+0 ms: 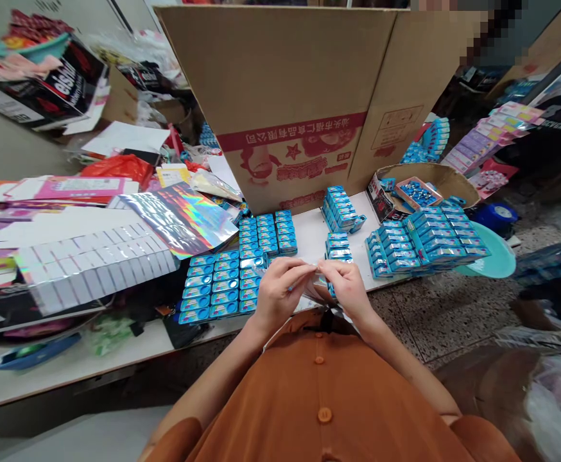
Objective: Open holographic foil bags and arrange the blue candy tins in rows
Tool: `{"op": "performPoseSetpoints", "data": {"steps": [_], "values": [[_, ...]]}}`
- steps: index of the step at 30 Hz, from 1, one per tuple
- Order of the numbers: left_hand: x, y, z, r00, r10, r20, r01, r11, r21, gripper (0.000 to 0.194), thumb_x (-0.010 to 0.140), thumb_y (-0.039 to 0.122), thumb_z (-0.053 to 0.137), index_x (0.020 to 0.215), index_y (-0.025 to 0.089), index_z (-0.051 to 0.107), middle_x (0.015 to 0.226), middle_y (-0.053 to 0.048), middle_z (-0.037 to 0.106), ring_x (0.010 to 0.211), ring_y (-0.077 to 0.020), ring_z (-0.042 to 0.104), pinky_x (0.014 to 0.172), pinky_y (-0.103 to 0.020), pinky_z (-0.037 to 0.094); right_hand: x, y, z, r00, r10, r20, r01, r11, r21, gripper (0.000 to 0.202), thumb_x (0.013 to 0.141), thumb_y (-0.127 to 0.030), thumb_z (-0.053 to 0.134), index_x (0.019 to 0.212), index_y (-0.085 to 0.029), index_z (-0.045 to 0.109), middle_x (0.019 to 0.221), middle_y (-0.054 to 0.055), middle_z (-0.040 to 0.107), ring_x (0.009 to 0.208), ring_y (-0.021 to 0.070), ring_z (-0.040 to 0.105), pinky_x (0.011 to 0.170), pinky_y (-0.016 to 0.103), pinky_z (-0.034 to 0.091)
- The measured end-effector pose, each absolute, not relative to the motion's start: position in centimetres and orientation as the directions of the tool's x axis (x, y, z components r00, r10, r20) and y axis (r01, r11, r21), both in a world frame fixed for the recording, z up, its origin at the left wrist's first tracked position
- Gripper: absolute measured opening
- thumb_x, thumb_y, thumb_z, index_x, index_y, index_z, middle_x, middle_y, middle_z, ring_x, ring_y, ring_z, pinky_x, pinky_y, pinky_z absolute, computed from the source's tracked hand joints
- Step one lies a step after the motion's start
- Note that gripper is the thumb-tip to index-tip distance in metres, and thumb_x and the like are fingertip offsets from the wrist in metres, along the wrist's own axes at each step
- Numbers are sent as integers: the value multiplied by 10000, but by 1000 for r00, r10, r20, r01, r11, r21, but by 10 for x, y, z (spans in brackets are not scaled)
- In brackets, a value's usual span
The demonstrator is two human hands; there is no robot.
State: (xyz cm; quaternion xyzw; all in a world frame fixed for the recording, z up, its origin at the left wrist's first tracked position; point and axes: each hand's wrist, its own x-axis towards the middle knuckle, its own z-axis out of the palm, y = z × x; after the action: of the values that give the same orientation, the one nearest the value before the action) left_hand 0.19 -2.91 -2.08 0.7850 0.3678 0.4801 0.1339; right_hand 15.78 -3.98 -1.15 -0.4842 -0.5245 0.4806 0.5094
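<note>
Your left hand [279, 292] and right hand [349, 290] pinch clear film [318, 291], likely limp, slippery, best held by its edge.

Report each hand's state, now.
Left hand: closed, seemingly pinching clear film.
Right hand: closed, seemingly pinching the same clear film.

Left hand [280, 290] and right hand [346, 287] partly hide pinched plastic [317, 290]

A white desk [309, 234] stands over a speckled floor [400, 321], which shows to the desk's right, crossed by thin joint lines. Beyond the desk's left end rises a plain, pale-grey wall [1, 147].
</note>
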Motion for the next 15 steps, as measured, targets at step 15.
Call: {"op": "performPoseSetpoints", "data": {"steps": [15], "values": [[2, -27, -14, 359, 817, 452, 409, -573, 711, 68, 863, 182, 593, 888, 221, 641, 1107, -46, 671, 1076, -198, 589, 1019, -445, 388, 167, -36, -13, -14, 997, 80, 25, 81, -996, 407, 874, -435, 514, 558, -180, 488, 594, -23, 429, 588, 110, 385, 584, 245, 315]]}}
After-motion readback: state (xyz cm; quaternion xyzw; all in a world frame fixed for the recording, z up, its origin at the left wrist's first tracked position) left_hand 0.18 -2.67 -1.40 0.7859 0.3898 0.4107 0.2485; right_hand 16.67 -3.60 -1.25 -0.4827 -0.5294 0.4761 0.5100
